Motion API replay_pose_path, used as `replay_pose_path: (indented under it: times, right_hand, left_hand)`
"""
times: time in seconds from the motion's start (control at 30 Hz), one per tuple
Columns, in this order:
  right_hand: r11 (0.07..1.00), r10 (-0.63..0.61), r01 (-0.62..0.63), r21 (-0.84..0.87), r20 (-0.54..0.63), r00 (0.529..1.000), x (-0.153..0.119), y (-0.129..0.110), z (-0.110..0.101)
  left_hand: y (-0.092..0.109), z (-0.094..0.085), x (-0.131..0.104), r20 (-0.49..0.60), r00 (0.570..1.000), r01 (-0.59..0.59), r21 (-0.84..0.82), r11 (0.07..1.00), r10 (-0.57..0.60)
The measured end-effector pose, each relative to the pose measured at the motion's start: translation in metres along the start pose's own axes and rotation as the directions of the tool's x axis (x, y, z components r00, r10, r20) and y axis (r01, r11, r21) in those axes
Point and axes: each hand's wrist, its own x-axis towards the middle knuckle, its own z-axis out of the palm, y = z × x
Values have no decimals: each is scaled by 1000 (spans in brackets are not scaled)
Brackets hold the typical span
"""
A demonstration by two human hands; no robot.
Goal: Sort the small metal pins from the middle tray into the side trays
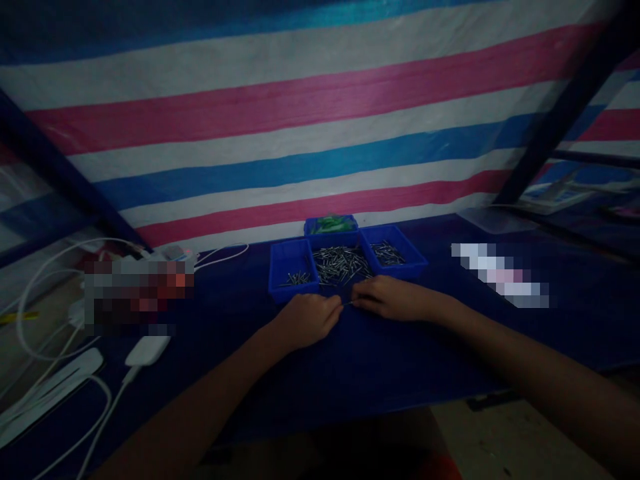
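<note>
My left hand (311, 320) is closed in a pinch on one end of a thin metal pin (347, 303). Fingers of my right hand (383, 297) pinch together at the pin's other end. Just beyond the hands, a pile of loose metal pins (343, 262) lies between two blue trays. The left blue tray (293, 252) and the right blue tray (400, 243) each hold some pins. Behind the pile, a third blue tray (332, 225) contains green pieces, too dim to identify.
White cables and a white adapter (148, 349) lie at the left on the dark blue table (340, 380). A blurred pale item (503, 275) is at the right. Behind stands a striped sheet (320, 120) with dark posts either side.
</note>
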Motion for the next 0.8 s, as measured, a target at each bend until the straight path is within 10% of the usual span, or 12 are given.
replay_pose_path:
  times: [0.8]
  right_hand:
    - [998, -64, 64, 3, -32, 997, 1, -4, 2]
  left_hand:
    - [3, 5, 9, -287, 958, -129, -337, 933, 29]
